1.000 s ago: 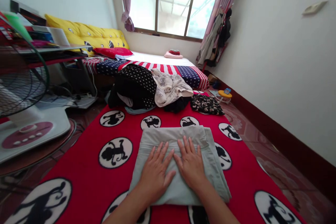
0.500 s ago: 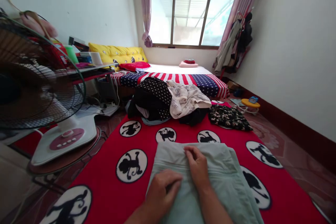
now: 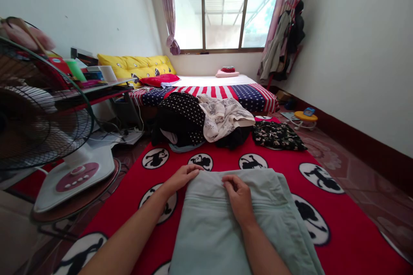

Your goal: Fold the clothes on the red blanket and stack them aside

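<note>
Hands numbered two in my feed, both bare, both working one folded pale green cloth [image 3: 226,227] that lay on the red rug [image 3: 122,193] directly below the camera. My left hand [image 3: 182,177] rested at the cloth's far left corner, fingers curled over the edge and thumb underneath as far as I could tell, gripping that corner. My right hand [image 3: 237,195] sat on top of the cloth near the middle of its far edge, fingertips drawn together and pinching a small ridge of fabric beside a stitched seam. The two hands were near each other but apart.

I counted one standing fan [image 3: 35,111] at the left on its white base [image 3: 75,176], which carried a maroon panel with a row of small buttons; any lettering there was too small for me to read. Beyond the cloth was one heap of clothes [image 3: 203,122], in which I could pick out a black dotted piece, a cream printed piece and something dark beneath. One separate dark floral garment [image 3: 277,135] lay on the rug to its right. One mattress [image 3: 222,90] with a stars-and-stripes cover ran to the window [image 3: 226,8], bearing one red pillow [image 3: 159,80] and one small folded stack in pink and red [image 3: 227,71]. The rug showed at least seven white roundels with black monkey figures. I could read no brand or writing anywhere
</note>
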`<state>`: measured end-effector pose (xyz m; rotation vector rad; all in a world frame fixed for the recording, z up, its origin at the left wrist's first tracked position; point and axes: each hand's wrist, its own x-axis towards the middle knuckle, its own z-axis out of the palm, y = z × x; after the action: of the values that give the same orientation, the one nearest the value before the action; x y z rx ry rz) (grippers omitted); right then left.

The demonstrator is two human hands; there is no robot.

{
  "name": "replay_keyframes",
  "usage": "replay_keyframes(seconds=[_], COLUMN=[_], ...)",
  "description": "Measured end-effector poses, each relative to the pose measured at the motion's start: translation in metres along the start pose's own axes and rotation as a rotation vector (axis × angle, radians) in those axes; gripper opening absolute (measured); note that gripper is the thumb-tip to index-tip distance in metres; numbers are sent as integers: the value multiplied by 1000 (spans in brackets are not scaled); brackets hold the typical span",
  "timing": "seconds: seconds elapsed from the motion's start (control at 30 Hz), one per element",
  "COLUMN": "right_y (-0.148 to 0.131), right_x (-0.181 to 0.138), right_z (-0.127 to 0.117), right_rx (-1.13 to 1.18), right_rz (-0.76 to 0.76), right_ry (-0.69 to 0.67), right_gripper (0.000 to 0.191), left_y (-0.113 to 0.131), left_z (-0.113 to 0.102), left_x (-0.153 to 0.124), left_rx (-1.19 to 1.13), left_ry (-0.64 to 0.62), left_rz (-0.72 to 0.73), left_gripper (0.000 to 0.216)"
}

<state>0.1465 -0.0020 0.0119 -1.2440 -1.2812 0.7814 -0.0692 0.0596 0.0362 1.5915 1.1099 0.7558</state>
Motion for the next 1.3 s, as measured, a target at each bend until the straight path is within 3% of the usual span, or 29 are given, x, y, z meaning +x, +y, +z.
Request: replay_keyframes(seconds=[0.1,0.2,0.37,0.5,0.6,0.73,0.9,1.0,1.13,1.2,1.3], right_y=[-1,0,-1,-3,-2,3,2,-8,-21,-21,-18], right_x=[0,0,-1,-1,0,0,-1,0,14,28,51], right_z=[-1,-1,-1,0,0,-1,-3,-22,-75,-105,-138], right_rx=[7,9,-43,-52,-53,-74,-136,-223,-416,-543,-748], right_rz=[4,-6,-38,-58,-89,-132,-169,-242,-284,-230,-113], right_ry=[-5,-11,-2,22,49,90,118,203,341,298,91], right_gripper=[15,15,17,18,20,29,33,31,26,26,48], left_y=[1,-5,-5,21,29,8,-8,-7,-5,-5,-4], left_z=[-1,-5,3,37,74,108,113,112,115,116,117], left_x=[4,9,7,-11,-29,-45,-46,-45,-46,-46,-47], left_rx=[-41,18,466,712,684,883,1029,1016,975,939,876], left_ry=[-58,23,210,396,286,228,268,287,319,340,379], left_rz=[-17,9,129,313,386,402,426,437,440,444,456], left_gripper=[41,33,7,28,36,44,46,44,41,40,37])
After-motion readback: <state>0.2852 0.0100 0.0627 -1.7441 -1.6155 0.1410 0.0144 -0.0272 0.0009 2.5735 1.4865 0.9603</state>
